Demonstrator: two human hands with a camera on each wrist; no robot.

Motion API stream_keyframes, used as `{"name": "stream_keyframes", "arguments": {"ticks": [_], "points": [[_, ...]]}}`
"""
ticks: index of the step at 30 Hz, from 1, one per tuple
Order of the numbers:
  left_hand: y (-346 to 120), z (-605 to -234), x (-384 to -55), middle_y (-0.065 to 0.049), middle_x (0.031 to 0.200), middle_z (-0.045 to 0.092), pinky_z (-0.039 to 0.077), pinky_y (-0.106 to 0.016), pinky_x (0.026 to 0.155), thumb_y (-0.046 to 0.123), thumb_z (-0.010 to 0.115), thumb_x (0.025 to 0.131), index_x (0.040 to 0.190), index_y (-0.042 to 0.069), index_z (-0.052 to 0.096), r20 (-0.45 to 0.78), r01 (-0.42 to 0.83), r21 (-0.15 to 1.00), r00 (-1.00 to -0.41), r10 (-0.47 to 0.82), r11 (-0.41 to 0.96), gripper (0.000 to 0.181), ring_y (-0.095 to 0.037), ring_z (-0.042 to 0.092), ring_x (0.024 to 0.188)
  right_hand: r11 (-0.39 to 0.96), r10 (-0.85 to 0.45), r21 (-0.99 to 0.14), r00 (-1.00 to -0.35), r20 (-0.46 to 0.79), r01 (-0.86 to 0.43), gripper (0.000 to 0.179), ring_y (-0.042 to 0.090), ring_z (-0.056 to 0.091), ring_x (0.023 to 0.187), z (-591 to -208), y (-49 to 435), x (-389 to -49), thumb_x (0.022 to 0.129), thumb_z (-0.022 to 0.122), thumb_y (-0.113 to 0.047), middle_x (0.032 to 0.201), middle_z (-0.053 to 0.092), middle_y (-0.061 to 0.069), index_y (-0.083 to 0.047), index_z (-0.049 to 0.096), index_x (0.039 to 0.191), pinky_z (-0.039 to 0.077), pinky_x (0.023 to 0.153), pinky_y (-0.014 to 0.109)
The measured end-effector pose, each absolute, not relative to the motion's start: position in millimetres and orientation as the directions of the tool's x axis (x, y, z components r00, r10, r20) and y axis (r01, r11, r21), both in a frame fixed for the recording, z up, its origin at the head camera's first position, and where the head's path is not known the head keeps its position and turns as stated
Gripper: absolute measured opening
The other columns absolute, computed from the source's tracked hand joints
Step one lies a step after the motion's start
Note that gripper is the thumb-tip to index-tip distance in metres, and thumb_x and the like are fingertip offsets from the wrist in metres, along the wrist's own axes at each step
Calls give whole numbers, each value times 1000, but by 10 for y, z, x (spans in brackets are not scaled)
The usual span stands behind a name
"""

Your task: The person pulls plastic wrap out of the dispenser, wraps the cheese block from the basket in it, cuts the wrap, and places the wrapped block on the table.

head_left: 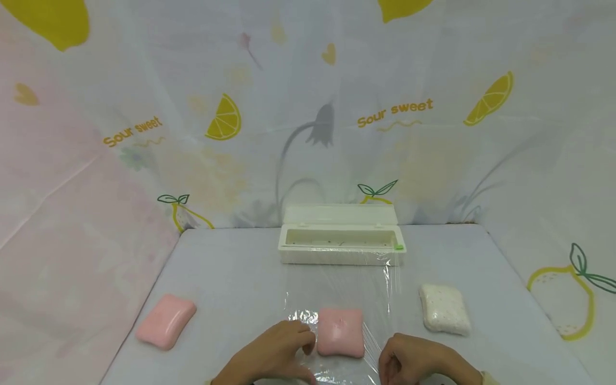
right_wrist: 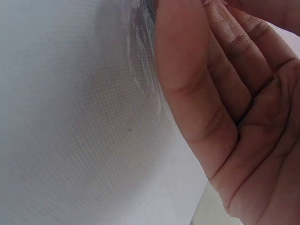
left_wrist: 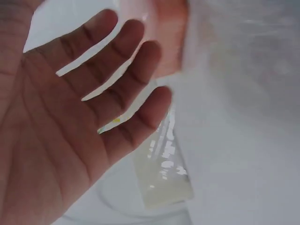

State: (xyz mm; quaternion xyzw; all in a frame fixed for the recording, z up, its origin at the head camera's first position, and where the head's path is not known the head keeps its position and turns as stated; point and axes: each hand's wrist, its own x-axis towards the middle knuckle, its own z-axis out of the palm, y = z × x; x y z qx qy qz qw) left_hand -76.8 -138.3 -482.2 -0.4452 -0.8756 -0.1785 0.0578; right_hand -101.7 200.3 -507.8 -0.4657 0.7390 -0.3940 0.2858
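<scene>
A pink soap bar point(head_left: 340, 332) lies on a sheet of clear plastic wrap point(head_left: 337, 286), which runs toward me from a white wrap dispenser box point(head_left: 341, 256) with its lid up. Left of the soap is my left hand point(head_left: 276, 353), its fingers loosely bent and apart, fingertips beside the bar. In the left wrist view the palm point(left_wrist: 51, 140) holds nothing. My right hand point(head_left: 409, 357) is at the wrap's right edge with curled fingers. The right wrist view has wrinkled film running to the right fingertips, which pinch it; the exact contact is partly hidden.
Another pink soap bar point(head_left: 166, 322) lies on the table's left side, and a white speckled one point(head_left: 445, 309) on the right. A lemon-printed cloth point(head_left: 308, 107) hangs behind the pale table point(head_left: 226, 267) and along both its sides.
</scene>
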Motion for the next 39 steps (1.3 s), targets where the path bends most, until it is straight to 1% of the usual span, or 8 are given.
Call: {"name": "stream_keyframes", "arguments": {"ticks": [6, 12, 19, 23, 27, 30, 35, 39], "points": [[-1690, -4979, -571, 15, 96, 59, 35, -12, 68, 55, 73, 80, 93, 26, 66, 158, 795, 258, -596, 787, 549, 32, 0, 47, 84, 250, -911, -866, -407, -59, -432, 16, -14, 54, 59, -5070, 2012, -1014, 75, 74, 6, 70, 67, -16, -10, 74, 81, 51, 49, 17], [-1770, -5077, -547, 14, 94, 57, 29, -12, 63, 29, 83, 70, 77, 27, 67, 194, 804, 194, -593, 781, 562, 18, 0, 43, 81, 251, -905, -879, -420, -65, -405, 16, -14, 53, 58, -5059, 2034, -1012, 74, 74, 6, 70, 67, -16, -7, 73, 81, 50, 47, 17], [-1817, -4970, -532, 19, 88, 58, 45, -17, 68, 12, 70, 90, 91, 25, 60, 104, 605, 556, -731, 675, 570, 17, 4, 51, 80, 200, -919, -847, -394, 13, -493, 12, -12, 57, 69, -5047, 2134, -1014, 80, 74, 0, 77, 68, -12, -9, 70, 85, 52, 57, 17], [-1818, -4900, -608, 12, 88, 64, 51, -22, 69, 12, 62, 97, 97, 21, 57, 147, 526, 697, -770, 621, 488, 10, 0, 60, 82, 146, -909, -915, -417, 26, -376, 9, -3, 64, 73, -5005, 2220, -1078, 88, 69, 0, 82, 70, -5, -8, 66, 91, 54, 58, 22], [-1756, -4872, -745, 2, 83, 67, 53, -24, 64, 10, 56, 101, 98, 13, 55, 175, 467, 763, -815, 553, 447, 4, -5, 64, 75, 131, -846, -952, -531, 38, -276, 4, 10, 68, 72, -4941, 2279, -1202, 95, 62, -5, 84, 71, 3, -7, 63, 98, 54, 55, 27], [-1687, -4881, -850, 0, 78, 65, 52, -23, 58, 12, 54, 102, 98, 10, 54, 129, 382, 785, -871, 474, 488, 4, -5, 61, 65, 182, -753, -928, -653, 80, -324, 3, 14, 68, 69, -4924, 2279, -1288, 97, 61, -6, 81, 71, 4, -6, 62, 99, 55, 56, 31], [-1562, -4942, -1024, 7, 70, 59, 46, -22, 50, 12, 58, 100, 97, 11, 55, 121, 325, 696, -932, 341, 640, 4, -2, 52, 56, 342, -560, -888, -825, 69, -306, 6, 14, 65, 64, -4935, 2180, -1352, 94, 64, -5, 78, 69, 5, 0, 64, 97, 53, 56, 30], [-1469, -4992, -1116, 11, 65, 53, 41, -21, 47, 10, 62, 96, 93, 9, 58, 156, 304, 581, -952, 263, 755, 5, -2, 45, 53, 455, -458, -854, -889, 19, -252, 7, 12, 64, 63, -5018, 2067, -1360, 89, 68, -6, 77, 69, 2, -1, 65, 94, 51, 55, 26]]}}
